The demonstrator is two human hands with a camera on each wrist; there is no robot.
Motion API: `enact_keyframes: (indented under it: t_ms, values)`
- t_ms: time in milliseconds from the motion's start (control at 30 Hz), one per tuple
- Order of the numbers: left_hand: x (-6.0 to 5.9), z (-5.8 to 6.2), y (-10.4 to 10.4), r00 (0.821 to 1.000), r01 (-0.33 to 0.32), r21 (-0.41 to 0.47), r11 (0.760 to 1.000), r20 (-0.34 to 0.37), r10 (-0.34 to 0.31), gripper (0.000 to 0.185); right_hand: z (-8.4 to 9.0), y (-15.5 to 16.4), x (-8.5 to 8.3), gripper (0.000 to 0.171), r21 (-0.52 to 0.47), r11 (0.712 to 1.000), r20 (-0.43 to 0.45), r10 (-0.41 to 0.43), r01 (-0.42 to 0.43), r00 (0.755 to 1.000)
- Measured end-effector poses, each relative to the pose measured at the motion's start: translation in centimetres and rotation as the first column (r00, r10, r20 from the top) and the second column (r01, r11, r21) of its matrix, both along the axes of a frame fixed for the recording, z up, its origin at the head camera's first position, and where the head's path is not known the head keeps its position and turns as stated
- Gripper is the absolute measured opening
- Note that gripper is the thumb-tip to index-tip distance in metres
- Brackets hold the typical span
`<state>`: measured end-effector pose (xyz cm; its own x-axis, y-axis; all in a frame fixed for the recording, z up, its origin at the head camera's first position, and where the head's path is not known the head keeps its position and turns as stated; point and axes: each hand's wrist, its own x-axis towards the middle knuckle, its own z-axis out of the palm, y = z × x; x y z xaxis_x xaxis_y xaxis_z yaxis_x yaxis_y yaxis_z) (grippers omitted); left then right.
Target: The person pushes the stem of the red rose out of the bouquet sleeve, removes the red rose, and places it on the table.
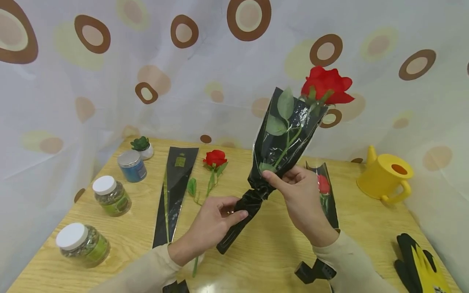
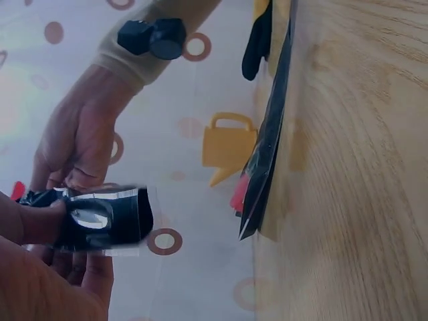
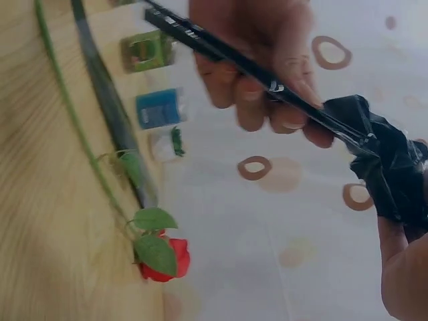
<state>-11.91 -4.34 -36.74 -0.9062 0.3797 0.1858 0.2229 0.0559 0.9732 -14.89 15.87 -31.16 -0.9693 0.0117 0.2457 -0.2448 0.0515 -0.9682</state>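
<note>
A red artificial rose (image 1: 327, 86) stands in a black clear-fronted flower sleeve (image 1: 264, 134), tilted up to the right above the table. Its bloom rises past the sleeve's top, and green leaves show through the front. My left hand (image 1: 210, 221) grips the narrow lower tail of the sleeve between thumb and fingers. Just above the crumpled, gathered waist, my right hand (image 1: 302, 199) pinches the sleeve, thumb in front. In the right wrist view the tail (image 3: 234, 59) looks thin and flat, with left fingers curled behind it.
A loose red rose (image 1: 215, 158) and a flat black sleeve (image 1: 182, 173) lie to the left. Another wrapped rose (image 1: 324, 185) lies behind my right hand. Jars (image 1: 112, 195), a blue tub (image 1: 132, 166) and a small potted succulent (image 1: 146, 151) line the left; a yellow watering can (image 1: 382, 177) and gloves (image 1: 421, 264), the right.
</note>
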Motion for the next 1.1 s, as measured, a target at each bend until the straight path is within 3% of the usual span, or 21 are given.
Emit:
enact_keyframes:
  t_ms: [67,200,300,567,700,800,867,967,1100]
  values:
    - [0.0,0.0,0.0,0.999,0.036,-0.006,0.999,-0.013,-0.036,0.007,0.3,0.2,0.1,0.020,0.008,1.000,-0.019,0.003,-0.002,1.000]
    - [0.2,-0.3,0.1,0.994,0.100,-0.048,0.994,-0.045,-0.102,0.035,1.3,0.9,-0.2,0.014,-0.034,0.999,-0.047,0.022,-0.023,0.999]
    - [0.6,-0.7,-0.1,0.992,0.120,-0.086,0.989,-0.032,-0.123,0.047,2.0,1.4,-0.6,0.009,-0.097,0.995,-0.058,0.019,-0.024,0.998]
    - [1.1,-2.1,-0.5,0.987,0.157,-0.163,0.974,-0.012,-0.161,0.048,3.2,2.5,-1.5,0.008,-0.214,0.977,-0.123,-0.017,-0.010,0.992]
    - [0.9,-2.3,-0.5,0.991,0.129,-0.191,0.973,-0.017,-0.135,0.046,3.6,2.6,-1.7,0.012,-0.261,0.965,-0.149,-0.021,-0.019,0.989]
    - [0.7,-2.0,-0.2,0.994,0.077,-0.178,0.981,-0.058,-0.089,0.045,3.6,2.3,-1.8,0.017,-0.250,0.968,-0.150,-0.039,0.000,0.988]
    - [0.7,-1.8,0.1,0.994,0.059,-0.143,0.988,-0.079,-0.071,0.035,3.6,2.0,-1.8,0.019,-0.247,0.969,-0.148,-0.050,0.012,0.988]
    - [0.8,-1.5,0.4,0.996,0.084,-0.019,0.996,-0.033,-0.085,0.019,3.5,1.6,-1.6,0.020,-0.243,0.970,-0.151,-0.052,0.014,0.987]
    - [0.9,-1.3,0.7,0.995,0.091,0.109,0.990,0.034,-0.095,0.019,2.9,1.1,-1.3,0.020,-0.246,0.969,-0.161,-0.028,-0.013,0.987]
